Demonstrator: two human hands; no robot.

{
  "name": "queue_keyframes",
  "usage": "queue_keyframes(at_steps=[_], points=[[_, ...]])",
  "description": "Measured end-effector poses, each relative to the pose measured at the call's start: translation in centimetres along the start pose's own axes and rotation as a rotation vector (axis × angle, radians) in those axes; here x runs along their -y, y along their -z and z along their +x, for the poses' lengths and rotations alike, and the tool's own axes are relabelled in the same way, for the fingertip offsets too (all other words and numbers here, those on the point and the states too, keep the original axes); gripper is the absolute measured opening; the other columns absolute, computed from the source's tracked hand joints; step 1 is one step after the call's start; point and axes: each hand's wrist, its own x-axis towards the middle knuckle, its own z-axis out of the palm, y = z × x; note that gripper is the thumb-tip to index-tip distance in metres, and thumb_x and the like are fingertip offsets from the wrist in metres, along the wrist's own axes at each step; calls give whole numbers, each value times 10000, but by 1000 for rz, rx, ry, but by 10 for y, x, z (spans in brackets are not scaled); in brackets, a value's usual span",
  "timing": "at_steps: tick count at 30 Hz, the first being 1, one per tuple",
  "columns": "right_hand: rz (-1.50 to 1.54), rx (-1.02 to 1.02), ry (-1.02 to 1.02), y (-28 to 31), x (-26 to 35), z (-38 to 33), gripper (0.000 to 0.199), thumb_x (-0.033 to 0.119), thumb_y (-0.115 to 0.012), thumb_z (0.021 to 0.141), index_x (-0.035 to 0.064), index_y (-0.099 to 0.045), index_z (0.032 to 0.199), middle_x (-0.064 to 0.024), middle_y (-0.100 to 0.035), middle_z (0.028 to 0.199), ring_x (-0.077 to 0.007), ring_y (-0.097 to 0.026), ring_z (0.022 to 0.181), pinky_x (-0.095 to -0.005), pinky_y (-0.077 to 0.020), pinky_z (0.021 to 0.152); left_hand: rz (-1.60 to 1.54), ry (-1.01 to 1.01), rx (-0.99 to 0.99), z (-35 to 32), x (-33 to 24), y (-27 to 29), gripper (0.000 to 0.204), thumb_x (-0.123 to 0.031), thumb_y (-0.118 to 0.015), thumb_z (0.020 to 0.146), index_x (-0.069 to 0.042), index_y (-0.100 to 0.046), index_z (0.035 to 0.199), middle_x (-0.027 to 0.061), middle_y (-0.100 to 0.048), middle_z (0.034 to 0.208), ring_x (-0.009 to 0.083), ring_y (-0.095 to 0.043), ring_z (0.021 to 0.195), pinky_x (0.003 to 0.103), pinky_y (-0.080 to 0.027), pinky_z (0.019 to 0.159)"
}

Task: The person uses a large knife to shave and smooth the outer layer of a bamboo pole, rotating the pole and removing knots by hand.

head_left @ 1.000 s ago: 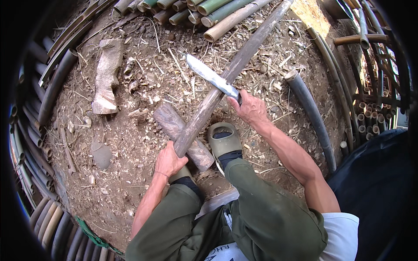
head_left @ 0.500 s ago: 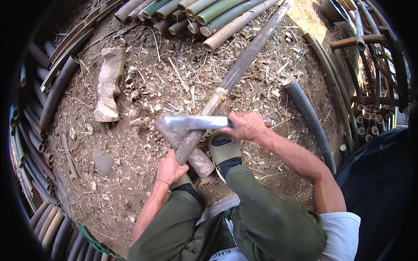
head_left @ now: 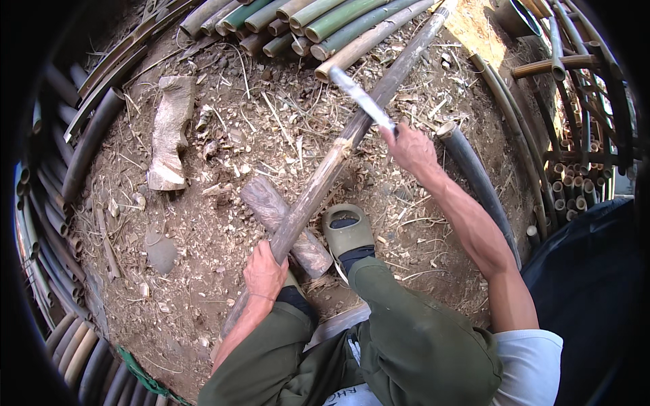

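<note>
nearest me: left hand on the weathered pole, fingers wrapped right round it, a short butt sticking out behind the grip toward the forearm. good place to hold, looks like: well back from the pale stripped patch and behind the short log, olive clog planted just beside that.

pole lies across the log and runs diagonally away, up to the right. wood or old bamboo, can't tell from here. reads stiff, no visible sag; i'd guess moderate weight, far too long to steer with one hand unless something props it, and the log does that. dry, rough skin, so decent friction; probably slicker where it's bared. round section, could roll on the log if the left grip slackens. not fragile.

farther out: right hand has the machete, fingers curled round the handle, most of which they hide. blade is blurred, crosses over the pole past the bare patch; touching or just above, can't tell. likely blade-heavy, stiff; handle only, never the steel.

pole's far end sits close beside the bamboo pile.
</note>
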Motion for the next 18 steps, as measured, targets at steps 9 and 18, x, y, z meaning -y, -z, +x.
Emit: queue_keyframes(at_steps=[9,18], points=[[65,58,212,-62,15,-48,593,649,-463,963,73,-551,851,-106,-627,670,-231,-598,517,-417,-506,474,-153,59,319,25,-2,25,565,-289,-697,729,-3,-559,1195,321,-672,915,494,-656,896,527,-522,801],[-99,77,204,-47,13,-34,588,674,-514,926,91,-574,877,-56,-625,644,-177,-576,499,-351,-494,449,-151,73,285,23,-6,24,586,-275,-719,709,-36,-558,1219,290,-687,949,470,-663,907,525,-523,824]])
